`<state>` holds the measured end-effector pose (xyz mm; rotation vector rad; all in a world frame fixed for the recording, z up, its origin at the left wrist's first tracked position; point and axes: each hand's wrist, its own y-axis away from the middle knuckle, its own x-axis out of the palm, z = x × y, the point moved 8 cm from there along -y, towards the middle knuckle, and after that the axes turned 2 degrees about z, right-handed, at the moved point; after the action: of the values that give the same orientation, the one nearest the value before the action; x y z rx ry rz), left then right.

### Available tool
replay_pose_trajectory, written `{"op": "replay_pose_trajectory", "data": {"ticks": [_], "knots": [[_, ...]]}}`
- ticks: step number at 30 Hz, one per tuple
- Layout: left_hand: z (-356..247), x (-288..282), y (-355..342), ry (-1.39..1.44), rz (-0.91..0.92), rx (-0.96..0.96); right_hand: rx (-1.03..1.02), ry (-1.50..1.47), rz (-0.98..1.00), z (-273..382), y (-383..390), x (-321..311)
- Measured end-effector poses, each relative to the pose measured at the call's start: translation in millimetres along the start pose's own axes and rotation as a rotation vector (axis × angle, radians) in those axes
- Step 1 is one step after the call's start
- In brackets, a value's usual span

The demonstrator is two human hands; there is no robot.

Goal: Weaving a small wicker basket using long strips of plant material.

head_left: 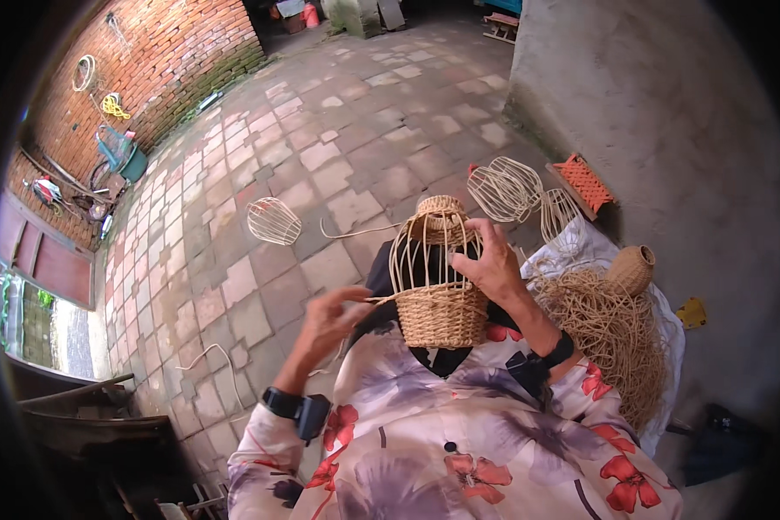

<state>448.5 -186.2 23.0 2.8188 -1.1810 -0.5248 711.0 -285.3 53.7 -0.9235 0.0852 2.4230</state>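
Observation:
A half-woven wicker basket [442, 316] rests in my lap, its closed woven part toward me and a woven ring at the far end. Bare upright ribs show between the two. My right hand [494, 262] is curled round the ribs on the basket's right side, the thumb against them. At the basket's left, my left hand [329, 316] pinches a pale weaving strand [381, 300] that runs to the edge of the weave. Another loose strand [355, 232] sticks out to the left from near the far ring.
Right of me, a heap of loose strands [611, 334] lies on a white sack [672, 325], with a small woven basket [631, 269] on top. Open rib frames [504, 189] and another frame [274, 221] lie on the paving. An orange woven seat [584, 182] stands by the wall.

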Motion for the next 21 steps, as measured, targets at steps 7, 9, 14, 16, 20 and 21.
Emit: {"op": "replay_pose_trajectory", "data": {"ticks": [7,9,14,16,20,21], "knots": [[-70,27,-15,-0.468,0.026,0.332,-0.032,-0.011,-0.024,1,0,-1],[-69,26,-18,-0.482,0.05,0.359,-0.074,-0.011,-0.039,3,0,-2],[-27,0,-22,-0.342,0.076,0.253,-0.051,-0.028,-0.019,0,-1,0],[-21,-5,-16,-0.278,0.062,0.265,-0.052,-0.034,-0.017,-1,-1,0],[-22,-12,-8,-0.343,0.045,0.27,-0.053,-0.031,-0.032,2,0,0],[-20,-22,-8,-0.273,-0.019,0.246,-0.051,-0.024,-0.046,2,0,1]]}}
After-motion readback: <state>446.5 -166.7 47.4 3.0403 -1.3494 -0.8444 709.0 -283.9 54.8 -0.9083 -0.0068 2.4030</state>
